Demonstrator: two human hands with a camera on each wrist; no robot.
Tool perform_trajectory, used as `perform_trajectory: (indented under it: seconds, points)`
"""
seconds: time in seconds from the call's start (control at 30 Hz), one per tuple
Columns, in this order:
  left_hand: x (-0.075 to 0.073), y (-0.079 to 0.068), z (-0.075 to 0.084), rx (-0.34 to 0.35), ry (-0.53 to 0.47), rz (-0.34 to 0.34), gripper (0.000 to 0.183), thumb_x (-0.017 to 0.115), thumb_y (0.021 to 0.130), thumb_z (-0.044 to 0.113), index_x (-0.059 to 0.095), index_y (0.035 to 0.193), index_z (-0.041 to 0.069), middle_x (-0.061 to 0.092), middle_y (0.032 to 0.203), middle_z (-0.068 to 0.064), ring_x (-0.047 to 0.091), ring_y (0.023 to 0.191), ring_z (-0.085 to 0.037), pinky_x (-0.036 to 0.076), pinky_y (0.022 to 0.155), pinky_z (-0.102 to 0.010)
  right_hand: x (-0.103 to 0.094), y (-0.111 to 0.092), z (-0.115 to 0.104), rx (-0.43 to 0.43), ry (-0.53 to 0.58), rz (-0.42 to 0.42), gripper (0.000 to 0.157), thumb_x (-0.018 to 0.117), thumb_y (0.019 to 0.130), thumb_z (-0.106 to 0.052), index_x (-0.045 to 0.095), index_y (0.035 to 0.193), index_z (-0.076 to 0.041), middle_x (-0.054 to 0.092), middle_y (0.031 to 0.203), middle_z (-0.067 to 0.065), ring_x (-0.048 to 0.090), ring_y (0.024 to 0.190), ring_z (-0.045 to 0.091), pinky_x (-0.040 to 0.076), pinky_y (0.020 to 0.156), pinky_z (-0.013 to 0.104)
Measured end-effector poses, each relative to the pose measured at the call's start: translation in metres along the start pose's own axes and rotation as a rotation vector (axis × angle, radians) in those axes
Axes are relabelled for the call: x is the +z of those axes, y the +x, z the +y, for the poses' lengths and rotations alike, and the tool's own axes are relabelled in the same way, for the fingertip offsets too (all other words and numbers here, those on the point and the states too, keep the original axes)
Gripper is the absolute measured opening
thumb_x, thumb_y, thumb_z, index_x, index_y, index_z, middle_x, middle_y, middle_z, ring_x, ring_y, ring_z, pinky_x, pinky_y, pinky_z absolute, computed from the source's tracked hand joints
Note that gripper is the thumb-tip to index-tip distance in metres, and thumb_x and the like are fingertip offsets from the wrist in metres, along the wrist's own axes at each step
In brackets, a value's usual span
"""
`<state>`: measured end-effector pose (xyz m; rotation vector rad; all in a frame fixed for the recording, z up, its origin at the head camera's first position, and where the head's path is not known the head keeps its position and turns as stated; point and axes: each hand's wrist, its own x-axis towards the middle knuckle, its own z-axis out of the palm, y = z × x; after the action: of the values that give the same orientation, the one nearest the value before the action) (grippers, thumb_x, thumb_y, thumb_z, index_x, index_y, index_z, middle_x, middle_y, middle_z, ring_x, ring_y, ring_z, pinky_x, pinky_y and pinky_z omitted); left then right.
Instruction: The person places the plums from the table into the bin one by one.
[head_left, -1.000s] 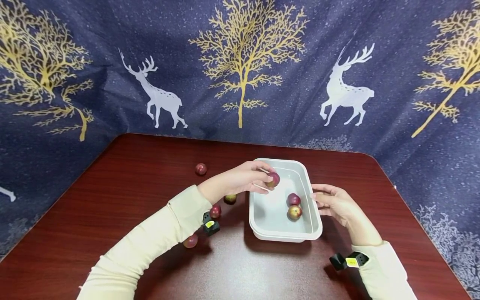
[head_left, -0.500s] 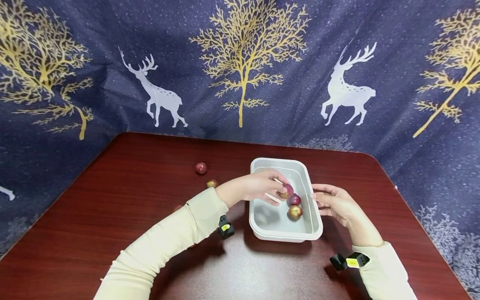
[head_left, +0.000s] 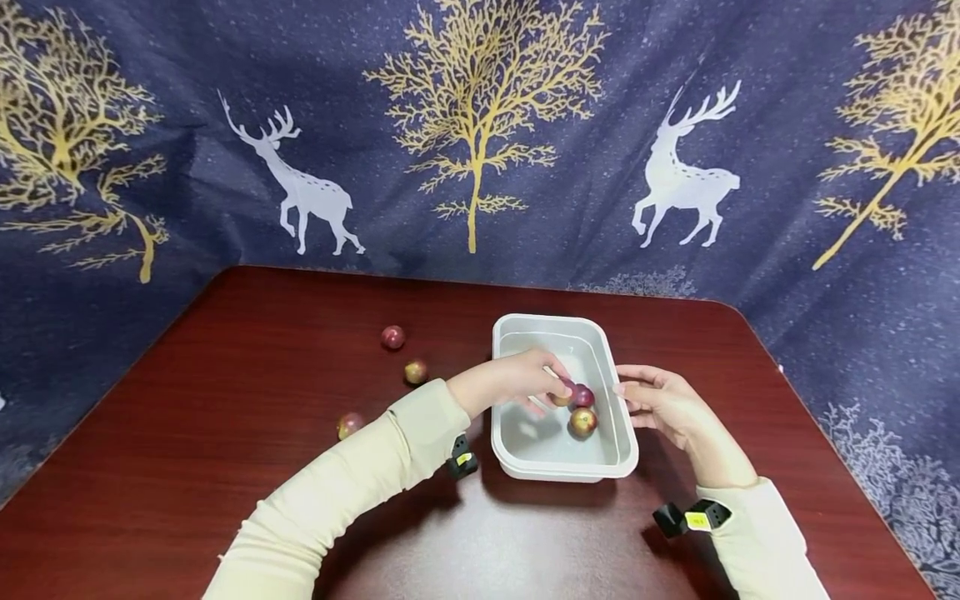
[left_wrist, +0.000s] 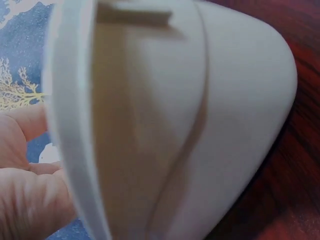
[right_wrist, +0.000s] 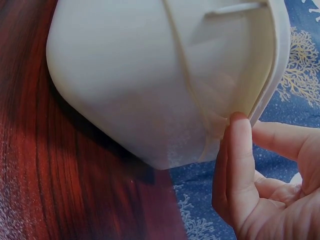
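Note:
In the head view a white plastic container (head_left: 570, 472) stands on the table. My left hand (head_left: 528, 379) reaches over its left rim and pinches a round reddish-purple and yellowish fruit (head_left: 561, 395) low inside it. Right beside that fruit lie a dark purple one (head_left: 582, 396) and a yellow-red one (head_left: 583, 422). My right hand (head_left: 660, 408) holds the container's right rim; in the right wrist view its fingertips (right_wrist: 240, 120) are at the lip. The left wrist view shows part of my left hand (left_wrist: 30, 190) beyond the rim, the held fruit hidden behind the wall.
Left of the container, a dark red fruit (head_left: 393, 337), a yellowish-red one (head_left: 416, 372) and another red-yellow one (head_left: 350, 425) lie on the dark red wooden table (head_left: 285, 350). A blue cloth (head_left: 420, 167) with deer and trees hangs behind the table's far edge.
My left hand has moved right and down into the container with its fruit, reaching the two lying there. My right hand has stayed at the rim.

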<state>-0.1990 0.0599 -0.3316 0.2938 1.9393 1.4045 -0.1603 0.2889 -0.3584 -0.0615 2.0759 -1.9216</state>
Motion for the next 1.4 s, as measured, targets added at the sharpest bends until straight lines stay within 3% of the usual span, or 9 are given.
perform_trajectory:
  seconds: [0.2, 0.37, 0.77, 0.93, 1.17, 1.4]
  points:
    - [-0.002, 0.005, -0.003, -0.034, 0.000, 0.016, 0.022, 0.057, 0.091, 0.003, 0.055, 0.112, -0.005, 0.061, 0.090, -0.011, 0.060, 0.109, -0.039, 0.053, 0.087, -0.048, 0.000, 0.000, 0.000, -0.003, -0.008, -0.005, 0.051, 0.053, 0.093, -0.004, 0.031, 0.133, 0.018, 0.069, 0.082, -0.006, 0.067, 0.071, 0.009, 0.058, 0.065, 0.028]
    - [-0.004, 0.006, -0.004, -0.049, -0.002, 0.033, 0.024, 0.057, 0.091, 0.004, 0.052, 0.113, -0.004, 0.064, 0.106, -0.019, 0.061, 0.109, -0.038, 0.054, 0.084, -0.048, 0.001, -0.002, -0.003, -0.003, -0.003, -0.003, 0.049, 0.054, 0.093, -0.005, 0.034, 0.132, 0.017, 0.069, 0.081, -0.005, 0.067, 0.071, 0.009, 0.058, 0.064, 0.028]
    - [-0.009, 0.002, 0.000, -0.044, -0.055, 0.043, 0.011, 0.055, 0.093, 0.009, 0.052, 0.101, 0.001, 0.054, 0.116, -0.023, 0.061, 0.106, -0.035, 0.054, 0.085, -0.046, 0.003, -0.003, -0.008, -0.002, 0.026, -0.011, 0.037, 0.054, 0.092, -0.004, 0.045, 0.127, 0.008, 0.070, 0.081, -0.004, 0.068, 0.071, 0.010, 0.058, 0.064, 0.028]
    - [-0.016, -0.004, 0.004, -0.026, -0.061, 0.046, 0.014, 0.055, 0.094, 0.011, 0.052, 0.103, 0.001, 0.051, 0.120, -0.023, 0.058, 0.111, -0.037, 0.053, 0.088, -0.046, 0.004, -0.002, -0.009, 0.000, 0.028, -0.013, 0.038, 0.054, 0.092, -0.004, 0.045, 0.127, 0.008, 0.070, 0.081, -0.004, 0.068, 0.071, 0.010, 0.057, 0.064, 0.028]
    - [-0.024, -0.015, 0.006, 0.022, -0.038, 0.033, 0.030, 0.055, 0.095, 0.013, 0.050, 0.120, -0.002, 0.048, 0.132, -0.026, 0.056, 0.117, -0.038, 0.051, 0.091, -0.046, 0.004, -0.002, -0.007, 0.008, 0.025, -0.012, 0.044, 0.053, 0.093, -0.003, 0.038, 0.132, 0.014, 0.069, 0.080, -0.005, 0.067, 0.070, 0.009, 0.057, 0.063, 0.027]
    - [-0.029, -0.026, 0.005, 0.103, 0.032, 0.022, 0.030, 0.055, 0.095, 0.015, 0.052, 0.121, 0.001, 0.056, 0.125, -0.014, 0.060, 0.113, -0.033, 0.054, 0.087, -0.038, 0.002, -0.001, -0.003, 0.004, 0.028, -0.017, 0.042, 0.053, 0.093, -0.003, 0.042, 0.130, 0.012, 0.070, 0.081, -0.005, 0.067, 0.070, 0.009, 0.057, 0.064, 0.027]
